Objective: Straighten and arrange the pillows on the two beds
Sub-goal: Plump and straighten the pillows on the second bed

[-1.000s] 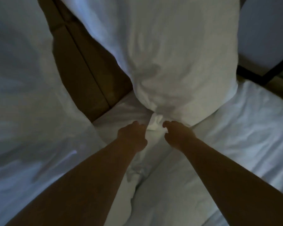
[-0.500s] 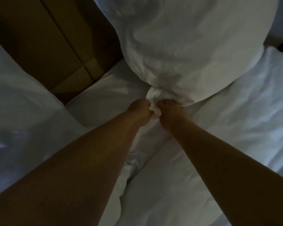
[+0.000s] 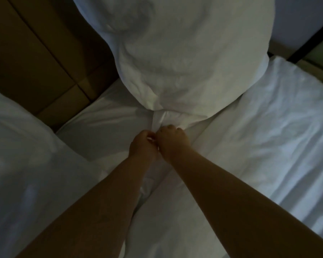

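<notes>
Two hands in shot, the left hand (image 3: 141, 145) and the right hand (image 3: 171, 141), fists side by side. Two white pillows: one upright pillow (image 3: 175, 58) ahead, a second pillow (image 3: 21, 146) at the left edge. One brown headboard (image 3: 35, 58). One white bedsheet (image 3: 268, 146) underneath.

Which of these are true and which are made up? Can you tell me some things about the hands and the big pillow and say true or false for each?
1. Both hands pinch the pillow's near corner. True: the left hand and right hand are closed on the corner of the white pillow.
2. The pillow lies flat on the floor. False: it stands on the bed sheet.
3. A brown headboard is left of the pillow. True.
4. The hands are far apart. False: they are touching.
5. The pillow is blue with stripes. False: it is plain white.
</notes>
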Demonstrator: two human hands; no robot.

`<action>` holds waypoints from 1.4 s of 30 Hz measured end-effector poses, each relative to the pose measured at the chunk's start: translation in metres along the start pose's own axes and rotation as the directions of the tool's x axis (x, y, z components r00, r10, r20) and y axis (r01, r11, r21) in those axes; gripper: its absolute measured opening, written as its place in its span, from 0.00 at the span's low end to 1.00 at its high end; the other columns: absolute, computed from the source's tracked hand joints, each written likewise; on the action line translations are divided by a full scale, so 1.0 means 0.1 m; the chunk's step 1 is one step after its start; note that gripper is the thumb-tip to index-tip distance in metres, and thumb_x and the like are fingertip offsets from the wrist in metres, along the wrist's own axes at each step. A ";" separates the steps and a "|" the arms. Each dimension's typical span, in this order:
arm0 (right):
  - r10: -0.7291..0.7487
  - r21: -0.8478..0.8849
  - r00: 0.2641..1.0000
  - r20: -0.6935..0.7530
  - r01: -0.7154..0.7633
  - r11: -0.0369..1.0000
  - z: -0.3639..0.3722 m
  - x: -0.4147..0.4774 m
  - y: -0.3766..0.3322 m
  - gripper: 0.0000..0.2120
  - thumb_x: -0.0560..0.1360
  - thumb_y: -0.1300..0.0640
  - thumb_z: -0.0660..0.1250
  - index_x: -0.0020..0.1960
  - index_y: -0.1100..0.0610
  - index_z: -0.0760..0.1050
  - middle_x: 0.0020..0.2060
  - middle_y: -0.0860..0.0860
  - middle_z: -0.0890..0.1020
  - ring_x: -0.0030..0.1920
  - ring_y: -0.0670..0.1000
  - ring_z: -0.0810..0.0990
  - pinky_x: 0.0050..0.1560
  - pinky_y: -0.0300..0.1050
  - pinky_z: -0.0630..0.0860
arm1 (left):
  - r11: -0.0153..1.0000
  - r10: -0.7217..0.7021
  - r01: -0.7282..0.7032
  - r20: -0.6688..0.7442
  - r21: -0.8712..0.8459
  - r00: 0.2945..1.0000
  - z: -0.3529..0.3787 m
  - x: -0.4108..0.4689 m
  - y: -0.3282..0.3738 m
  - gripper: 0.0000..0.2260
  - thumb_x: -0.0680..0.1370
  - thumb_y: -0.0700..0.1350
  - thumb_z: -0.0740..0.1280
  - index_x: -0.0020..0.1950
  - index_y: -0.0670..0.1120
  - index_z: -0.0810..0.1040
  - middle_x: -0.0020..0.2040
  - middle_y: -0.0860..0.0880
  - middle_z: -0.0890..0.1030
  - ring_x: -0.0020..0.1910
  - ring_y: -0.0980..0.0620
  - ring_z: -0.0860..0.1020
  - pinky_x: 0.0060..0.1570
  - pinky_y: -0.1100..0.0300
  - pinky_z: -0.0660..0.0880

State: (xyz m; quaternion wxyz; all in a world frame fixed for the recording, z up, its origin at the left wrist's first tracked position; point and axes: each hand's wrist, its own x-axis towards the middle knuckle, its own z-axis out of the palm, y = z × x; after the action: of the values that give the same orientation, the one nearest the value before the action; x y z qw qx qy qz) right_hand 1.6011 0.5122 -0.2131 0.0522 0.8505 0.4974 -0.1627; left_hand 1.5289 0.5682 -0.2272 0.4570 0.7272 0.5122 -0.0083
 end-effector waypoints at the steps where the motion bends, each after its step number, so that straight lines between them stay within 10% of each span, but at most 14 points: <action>1: -0.021 0.005 1.000 0.022 0.021 1.000 0.01 -0.04 0.00 0.14 0.80 0.58 0.58 0.62 0.57 0.75 0.59 0.56 0.77 0.62 0.58 0.74 0.58 0.51 0.72 | 1.000 0.005 -0.005 0.003 0.018 1.000 -0.01 -0.02 -0.01 0.09 0.75 0.35 0.64 0.51 0.45 0.79 0.51 0.45 0.81 0.51 0.44 0.79 0.51 0.54 0.76; 15: 0.013 0.057 0.997 0.081 -0.017 0.998 -0.36 -0.40 -0.23 0.17 0.77 0.57 0.60 0.65 0.51 0.74 0.58 0.53 0.78 0.62 0.56 0.73 0.59 0.51 0.70 | 0.949 0.114 -0.167 0.204 0.267 0.972 -0.42 -0.48 0.18 0.14 0.77 0.39 0.62 0.63 0.44 0.73 0.56 0.42 0.80 0.55 0.43 0.77 0.50 0.57 0.70; 24: -0.049 0.067 0.978 -0.202 0.064 0.996 -1.91 -1.05 -1.20 0.15 0.77 0.61 0.60 0.62 0.54 0.75 0.58 0.54 0.79 0.60 0.56 0.76 0.58 0.51 0.73 | 0.882 0.291 -0.295 0.065 0.368 0.954 -2.09 -1.38 0.76 0.17 0.79 0.38 0.63 0.67 0.39 0.70 0.63 0.40 0.76 0.62 0.41 0.75 0.60 0.54 0.71; 33: -0.168 -0.076 0.868 -0.467 0.150 0.986 -3.26 -2.32 -2.75 0.13 0.76 0.62 0.59 0.60 0.57 0.75 0.54 0.55 0.79 0.57 0.57 0.78 0.52 0.51 0.76 | 0.745 0.542 -0.431 -0.083 0.509 0.837 -3.96 -2.99 0.65 0.13 0.78 0.37 0.60 0.62 0.39 0.72 0.58 0.41 0.78 0.56 0.43 0.77 0.48 0.60 0.69; 42: -0.207 -0.065 0.792 -0.574 0.207 0.976 -3.72 -3.37 -4.09 0.18 0.77 0.58 0.59 0.66 0.54 0.72 0.57 0.55 0.78 0.59 0.57 0.76 0.56 0.50 0.75 | 0.771 0.614 -0.535 -0.181 0.346 0.768 -5.19 -4.28 0.03 0.06 0.78 0.35 0.60 0.53 0.41 0.73 0.55 0.38 0.79 0.55 0.38 0.77 0.47 0.54 0.72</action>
State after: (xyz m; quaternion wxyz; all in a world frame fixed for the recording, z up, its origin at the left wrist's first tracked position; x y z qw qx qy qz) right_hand 1.1793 0.5311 0.2781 -0.1197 0.8001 0.5796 0.0977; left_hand 1.0909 0.6021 0.2821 0.2538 0.8989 0.3160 0.1666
